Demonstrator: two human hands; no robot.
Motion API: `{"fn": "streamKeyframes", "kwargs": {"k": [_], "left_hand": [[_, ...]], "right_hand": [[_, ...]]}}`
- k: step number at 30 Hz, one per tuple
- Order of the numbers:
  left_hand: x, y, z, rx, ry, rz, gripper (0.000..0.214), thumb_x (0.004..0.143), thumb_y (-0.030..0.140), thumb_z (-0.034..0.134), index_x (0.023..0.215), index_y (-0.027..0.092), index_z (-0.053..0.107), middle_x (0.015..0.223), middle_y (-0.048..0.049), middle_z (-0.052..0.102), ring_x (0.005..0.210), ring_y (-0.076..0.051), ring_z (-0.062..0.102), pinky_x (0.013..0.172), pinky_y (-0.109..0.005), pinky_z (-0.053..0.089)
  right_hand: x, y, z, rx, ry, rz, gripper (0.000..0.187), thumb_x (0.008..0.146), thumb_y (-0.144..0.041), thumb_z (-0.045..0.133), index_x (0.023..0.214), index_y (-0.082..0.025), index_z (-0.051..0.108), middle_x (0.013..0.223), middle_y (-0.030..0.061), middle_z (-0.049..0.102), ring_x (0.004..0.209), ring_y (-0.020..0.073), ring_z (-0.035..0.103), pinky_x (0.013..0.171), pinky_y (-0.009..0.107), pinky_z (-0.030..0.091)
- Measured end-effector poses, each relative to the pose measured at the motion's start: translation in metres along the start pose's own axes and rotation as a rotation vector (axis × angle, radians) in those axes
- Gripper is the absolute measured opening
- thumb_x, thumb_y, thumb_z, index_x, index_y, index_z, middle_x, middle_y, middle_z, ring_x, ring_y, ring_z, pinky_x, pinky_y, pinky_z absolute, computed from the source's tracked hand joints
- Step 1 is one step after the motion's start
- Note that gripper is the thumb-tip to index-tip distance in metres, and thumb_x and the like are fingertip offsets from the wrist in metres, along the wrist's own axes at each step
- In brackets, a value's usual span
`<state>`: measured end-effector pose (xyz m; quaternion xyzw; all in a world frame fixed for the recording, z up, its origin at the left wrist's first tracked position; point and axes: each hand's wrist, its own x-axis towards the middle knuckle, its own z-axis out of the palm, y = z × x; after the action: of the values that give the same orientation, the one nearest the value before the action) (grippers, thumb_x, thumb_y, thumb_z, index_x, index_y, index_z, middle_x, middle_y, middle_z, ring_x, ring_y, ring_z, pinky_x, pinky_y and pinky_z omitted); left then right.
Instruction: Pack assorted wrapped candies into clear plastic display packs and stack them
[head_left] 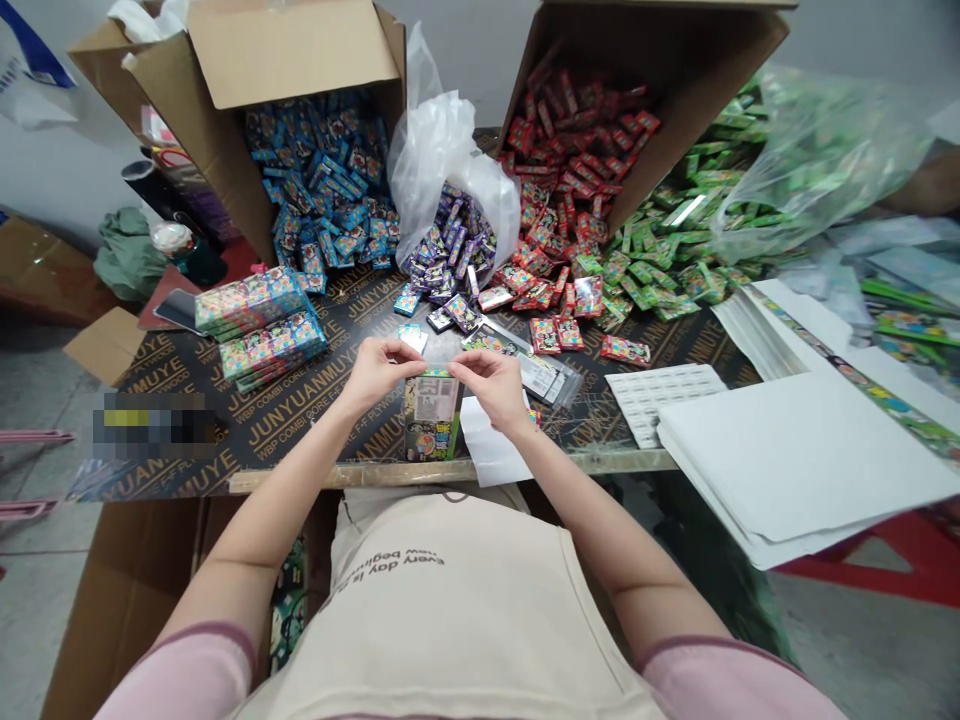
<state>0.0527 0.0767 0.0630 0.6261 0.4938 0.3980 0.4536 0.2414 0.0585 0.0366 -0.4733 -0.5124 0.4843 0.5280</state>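
Observation:
A small printed package [433, 415], dark with green edges and a pale label, stands near the table's front edge. My left hand [382, 370] pinches its top edge at the left corner. At the right corner my right hand [491, 383] pinches the same edge, fingers closed. A white paper sheet [493, 440] lies beside the package, under my right wrist. Just behind my hands are flat clear-wrapped printed packs [544, 375] and small purple-black packets [461, 312].
Cartons hold blue packets [330, 180] and red packets [577, 140]. Green packets [652, 270] spill at right beside a plastic bag [817, 170]. Stacked finished-looking packs [270, 345] sit at left. White card sheets [795, 450] overhang the right side, next to a label sheet [660, 395].

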Motion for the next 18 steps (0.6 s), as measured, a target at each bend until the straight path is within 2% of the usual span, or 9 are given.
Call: {"fn": "streamKeyframes", "kwargs": {"k": [2, 5, 8, 11, 13, 14, 16, 18], "left_hand": [[-0.003, 0.001, 0.001, 0.093, 0.007, 0.086, 0.011, 0.066, 0.024, 0.074, 0.063, 0.014, 0.07, 0.062, -0.0031, 0.068, 0.059, -0.014, 0.06, 0.058, -0.025, 0.046], [-0.01, 0.001, 0.001, 0.271, 0.031, 0.293, 0.013, 0.071, 0.023, 0.07, 0.061, 0.015, 0.066, 0.066, -0.0035, 0.066, 0.064, -0.015, 0.06, 0.06, -0.026, 0.045], [-0.017, 0.001, 0.003, 0.489, 0.011, 0.484, 0.015, 0.078, 0.026, 0.068, 0.066, 0.016, 0.066, 0.073, -0.0049, 0.066, 0.07, -0.016, 0.06, 0.066, -0.028, 0.045], [-0.02, 0.0, 0.009, 0.609, -0.076, 0.586, 0.012, 0.086, 0.025, 0.06, 0.082, 0.019, 0.07, 0.083, -0.006, 0.068, 0.079, -0.018, 0.061, 0.072, -0.03, 0.046], [-0.016, -0.004, 0.012, 0.632, -0.115, 0.592, 0.017, 0.089, 0.024, 0.055, 0.093, 0.021, 0.072, 0.089, -0.0061, 0.069, 0.083, -0.018, 0.061, 0.075, -0.032, 0.046], [-0.012, -0.009, 0.012, 0.647, -0.113, 0.569, 0.019, 0.089, 0.024, 0.054, 0.096, 0.021, 0.072, 0.091, -0.0061, 0.069, 0.084, -0.019, 0.061, 0.076, -0.032, 0.045], [0.0, -0.022, 0.008, 0.706, -0.077, 0.471, 0.02, 0.089, 0.024, 0.054, 0.094, 0.022, 0.073, 0.09, -0.0065, 0.069, 0.086, -0.02, 0.061, 0.077, -0.034, 0.045], [0.015, -0.04, 0.001, 0.791, -0.049, 0.321, 0.019, 0.086, 0.024, 0.056, 0.091, 0.021, 0.074, 0.089, -0.0074, 0.068, 0.088, -0.023, 0.06, 0.079, -0.036, 0.044]], "right_hand": [[0.001, 0.0, -0.002, -0.025, -0.032, -0.007, 0.019, 0.068, -0.035, 0.078, 0.069, -0.018, 0.069, 0.066, 0.0012, 0.069, 0.06, 0.0142, 0.062, 0.062, 0.029, 0.052], [-0.001, -0.001, -0.006, -0.085, -0.089, -0.061, 0.021, 0.072, -0.038, 0.074, 0.069, -0.018, 0.07, 0.066, 0.0022, 0.07, 0.061, 0.0158, 0.063, 0.061, 0.03, 0.051], [-0.007, -0.005, -0.011, -0.22, -0.145, -0.244, 0.023, 0.082, -0.04, 0.066, 0.072, -0.02, 0.072, 0.079, 0.005, 0.073, 0.075, 0.019, 0.067, 0.073, 0.034, 0.053], [-0.01, -0.006, -0.02, -0.307, -0.273, -0.363, 0.029, 0.092, -0.04, 0.052, 0.084, -0.022, 0.073, 0.095, 0.0056, 0.074, 0.094, 0.02, 0.067, 0.087, 0.037, 0.05], [-0.006, -0.001, -0.033, -0.325, -0.333, -0.349, 0.033, 0.095, -0.041, 0.044, 0.098, -0.024, 0.072, 0.105, 0.0053, 0.072, 0.105, 0.0201, 0.063, 0.094, 0.038, 0.048], [-0.002, 0.004, -0.042, -0.346, -0.308, -0.329, 0.033, 0.095, -0.041, 0.044, 0.105, -0.024, 0.07, 0.11, 0.0055, 0.07, 0.108, 0.0203, 0.062, 0.095, 0.038, 0.047], [0.006, 0.02, -0.065, -0.461, -0.151, -0.276, 0.031, 0.093, -0.039, 0.048, 0.112, -0.023, 0.067, 0.112, 0.0073, 0.067, 0.104, 0.0211, 0.061, 0.092, 0.038, 0.047], [0.012, 0.039, -0.09, -0.655, 0.004, -0.197, 0.025, 0.087, -0.035, 0.056, 0.103, -0.021, 0.069, 0.102, 0.0084, 0.065, 0.092, 0.0218, 0.061, 0.085, 0.037, 0.048]]}}
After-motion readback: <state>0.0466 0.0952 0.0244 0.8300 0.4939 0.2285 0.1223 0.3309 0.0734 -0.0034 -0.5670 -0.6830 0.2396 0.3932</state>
